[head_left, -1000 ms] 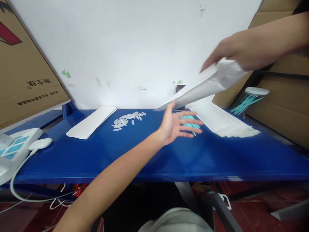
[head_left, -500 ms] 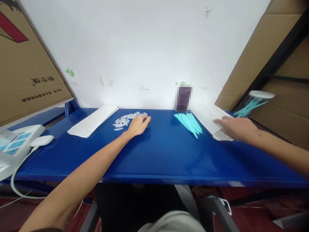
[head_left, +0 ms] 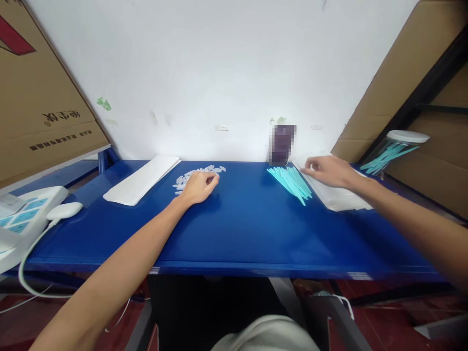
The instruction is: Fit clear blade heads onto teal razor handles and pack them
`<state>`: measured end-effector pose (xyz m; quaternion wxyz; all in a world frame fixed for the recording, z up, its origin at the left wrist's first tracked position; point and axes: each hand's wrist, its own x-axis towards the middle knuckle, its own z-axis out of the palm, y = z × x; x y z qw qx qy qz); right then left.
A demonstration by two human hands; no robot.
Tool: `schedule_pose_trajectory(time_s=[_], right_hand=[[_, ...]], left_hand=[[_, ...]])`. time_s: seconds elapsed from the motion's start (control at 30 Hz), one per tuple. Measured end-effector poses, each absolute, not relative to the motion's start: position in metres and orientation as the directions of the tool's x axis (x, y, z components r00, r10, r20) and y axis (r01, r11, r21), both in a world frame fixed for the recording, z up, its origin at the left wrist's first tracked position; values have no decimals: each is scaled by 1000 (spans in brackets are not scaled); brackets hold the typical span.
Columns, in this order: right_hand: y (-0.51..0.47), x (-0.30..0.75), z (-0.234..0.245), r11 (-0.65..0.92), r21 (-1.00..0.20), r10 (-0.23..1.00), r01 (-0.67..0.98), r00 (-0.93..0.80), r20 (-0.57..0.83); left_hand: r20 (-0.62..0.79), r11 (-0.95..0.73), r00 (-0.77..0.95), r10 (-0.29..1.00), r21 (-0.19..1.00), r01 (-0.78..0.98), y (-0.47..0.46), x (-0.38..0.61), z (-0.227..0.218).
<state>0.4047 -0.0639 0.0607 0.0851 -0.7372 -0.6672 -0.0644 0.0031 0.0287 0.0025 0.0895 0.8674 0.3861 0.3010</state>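
My left hand rests on the blue table at the near edge of a heap of small clear plastic pieces; its fingers are curled in a pinch, and what they hold is too small to make out. My right hand lies on the far end of a stack of white paper sleeves, fingers bent and pinching at the top sheet. A bundle of teal sticks lies just left of that stack.
A second white sleeve stack lies at the table's back left. A clear jar of teal sticks stands at the right by cardboard. A blurred dark object leans on the wall. A white device with a cable sits far left.
A second ago my right hand was up in the air with a white sleeve; it came down onto the stack and slid toward the wall. My left hand moved from the teal sticks to the clear pieces.
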Motion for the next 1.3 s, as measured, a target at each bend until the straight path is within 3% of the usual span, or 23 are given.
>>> schedule_pose_trajectory(time_s=[0.27, 0.47, 0.67, 0.9, 1.1, 1.3], right_hand=[[-29, 370, 39, -101, 20, 984, 995, 103, -148], [-21, 358, 36, -31, -8, 987, 999, 30, -158], [-27, 321, 38, 108, -127, 981, 986, -126, -145], [-40, 263, 30, 374, -211, 924, 903, -384, -4], [-46, 265, 13, 453, -114, 884, 884, -429, 184], [-55, 279, 6, 354, -269, 856, 896, -194, 479]], left_hand=[[424, -699, 555, 715, 416, 582, 24, 4, 0], [424, -705, 563, 709, 407, 580, 25, 5, -2], [450, -692, 528, 720, 406, 597, 23, 3, 4], [425, -584, 401, 812, 570, 578, 28, -12, 9], [399, -628, 487, 777, 438, 643, 21, -24, 2], [456, -793, 650, 609, 316, 521, 11, -17, 4]])
